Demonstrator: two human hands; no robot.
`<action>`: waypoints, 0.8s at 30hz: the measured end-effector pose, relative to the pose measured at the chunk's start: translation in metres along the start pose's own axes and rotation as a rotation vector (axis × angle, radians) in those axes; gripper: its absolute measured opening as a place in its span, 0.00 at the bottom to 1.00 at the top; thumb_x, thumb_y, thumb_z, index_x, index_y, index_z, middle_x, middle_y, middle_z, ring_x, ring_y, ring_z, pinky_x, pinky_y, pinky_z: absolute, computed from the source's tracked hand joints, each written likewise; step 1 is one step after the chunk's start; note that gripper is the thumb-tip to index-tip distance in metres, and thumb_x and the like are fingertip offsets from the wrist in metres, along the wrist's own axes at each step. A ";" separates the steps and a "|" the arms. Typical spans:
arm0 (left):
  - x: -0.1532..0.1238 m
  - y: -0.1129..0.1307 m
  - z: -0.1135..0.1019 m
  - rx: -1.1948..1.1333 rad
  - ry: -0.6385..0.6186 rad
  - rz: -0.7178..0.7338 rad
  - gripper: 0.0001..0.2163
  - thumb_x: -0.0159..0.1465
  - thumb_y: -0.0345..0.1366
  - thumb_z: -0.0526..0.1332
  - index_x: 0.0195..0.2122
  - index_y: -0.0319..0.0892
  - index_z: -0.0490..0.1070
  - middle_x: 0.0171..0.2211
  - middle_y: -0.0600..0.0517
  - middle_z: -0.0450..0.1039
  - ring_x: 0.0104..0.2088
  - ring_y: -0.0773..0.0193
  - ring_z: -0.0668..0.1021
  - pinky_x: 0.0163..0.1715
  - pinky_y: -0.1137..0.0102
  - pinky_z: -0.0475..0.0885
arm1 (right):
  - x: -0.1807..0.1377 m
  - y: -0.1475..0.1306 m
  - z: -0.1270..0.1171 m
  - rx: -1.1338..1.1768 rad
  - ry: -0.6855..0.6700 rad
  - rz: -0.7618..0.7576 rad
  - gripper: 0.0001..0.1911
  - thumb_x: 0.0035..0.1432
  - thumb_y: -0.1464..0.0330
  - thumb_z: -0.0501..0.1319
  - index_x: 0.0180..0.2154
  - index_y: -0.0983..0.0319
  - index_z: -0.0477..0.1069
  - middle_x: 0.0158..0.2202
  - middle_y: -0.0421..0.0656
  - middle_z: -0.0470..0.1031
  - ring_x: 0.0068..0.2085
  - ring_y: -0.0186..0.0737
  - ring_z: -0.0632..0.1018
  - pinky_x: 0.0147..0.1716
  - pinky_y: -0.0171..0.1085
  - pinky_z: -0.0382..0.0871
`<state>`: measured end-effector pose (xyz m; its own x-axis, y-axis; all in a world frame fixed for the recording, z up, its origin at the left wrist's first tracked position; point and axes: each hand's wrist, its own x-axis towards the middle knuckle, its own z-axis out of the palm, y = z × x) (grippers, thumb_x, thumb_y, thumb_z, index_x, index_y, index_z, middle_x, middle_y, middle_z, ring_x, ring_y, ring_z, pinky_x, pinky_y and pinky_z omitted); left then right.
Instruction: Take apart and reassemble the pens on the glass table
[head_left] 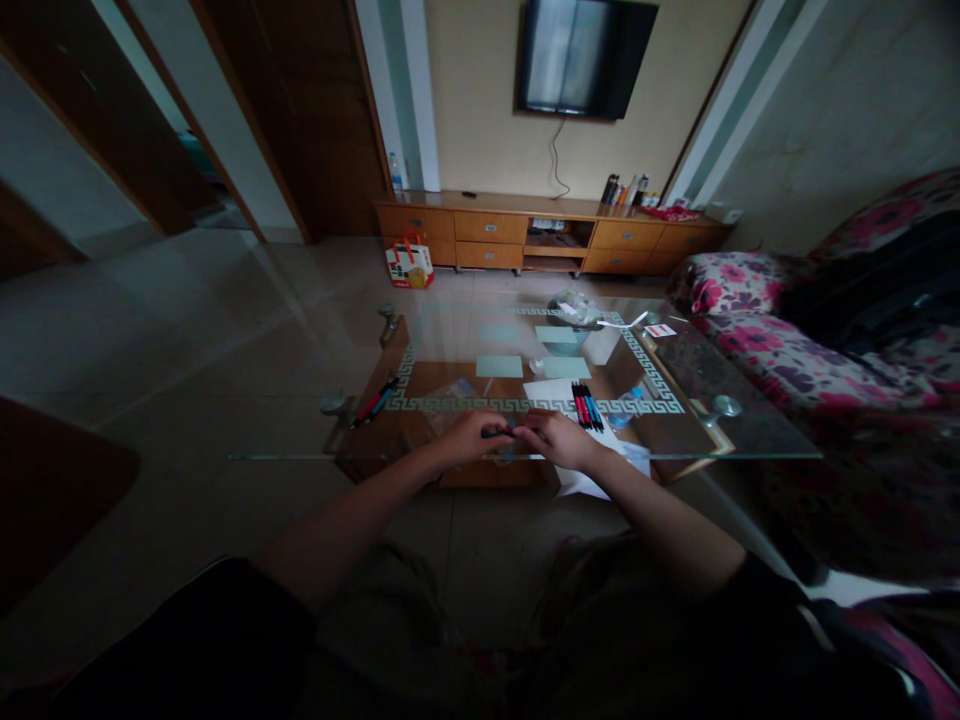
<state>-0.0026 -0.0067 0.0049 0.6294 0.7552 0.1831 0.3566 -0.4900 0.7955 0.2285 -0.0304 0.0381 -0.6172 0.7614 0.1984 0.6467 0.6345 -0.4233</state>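
Observation:
Both my hands meet over the near edge of the glass coffee table (712, 440). My left hand (469, 435) and my right hand (555, 438) are closed on the two ends of a dark pen (499, 432) held level between them. Just beyond my right hand a small bunch of red, black and blue pens (585, 407) lies on a white sheet of paper (551, 392). Another few pens (377, 400) lie at the table's left edge.
Pale green cards (499, 366) and small clutter sit farther back on the table. A floral sofa (757, 340) runs along the right. A wooden TV cabinet (547, 232) with a wall TV (585, 55) stands at the back, and a red-and-white bag (409, 264) sits on the floor.

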 end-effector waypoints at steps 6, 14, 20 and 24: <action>-0.002 -0.008 0.000 0.062 0.066 -0.048 0.11 0.62 0.41 0.63 0.39 0.39 0.78 0.33 0.50 0.76 0.32 0.65 0.74 0.33 0.72 0.66 | -0.007 0.035 -0.015 -0.136 0.248 0.210 0.15 0.70 0.64 0.49 0.41 0.62 0.72 0.40 0.49 0.74 0.41 0.43 0.76 0.44 0.39 0.67; -0.002 -0.007 0.001 0.035 0.078 -0.068 0.11 0.63 0.41 0.62 0.37 0.38 0.77 0.30 0.51 0.75 0.30 0.66 0.72 0.30 0.73 0.65 | -0.023 0.083 -0.008 -0.201 0.153 0.416 0.12 0.61 0.73 0.56 0.46 0.62 0.74 0.45 0.50 0.75 0.41 0.43 0.77 0.44 0.38 0.68; -0.002 -0.008 0.000 0.052 0.098 -0.062 0.10 0.63 0.40 0.61 0.36 0.38 0.77 0.30 0.51 0.75 0.29 0.67 0.72 0.30 0.73 0.64 | -0.025 0.089 -0.002 -0.214 0.070 0.415 0.12 0.57 0.69 0.62 0.44 0.62 0.74 0.41 0.48 0.75 0.40 0.41 0.77 0.42 0.37 0.69; -0.002 -0.007 -0.001 0.043 0.093 -0.071 0.10 0.63 0.40 0.61 0.36 0.38 0.77 0.30 0.51 0.75 0.30 0.66 0.73 0.30 0.73 0.65 | -0.025 0.090 -0.002 -0.215 0.058 0.403 0.10 0.57 0.68 0.63 0.43 0.61 0.75 0.40 0.47 0.76 0.39 0.40 0.77 0.42 0.37 0.69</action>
<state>-0.0071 -0.0048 -0.0008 0.5355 0.8248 0.1815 0.4283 -0.4505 0.7833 0.3028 0.0079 -0.0028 -0.2754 0.9553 0.1077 0.9119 0.2950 -0.2852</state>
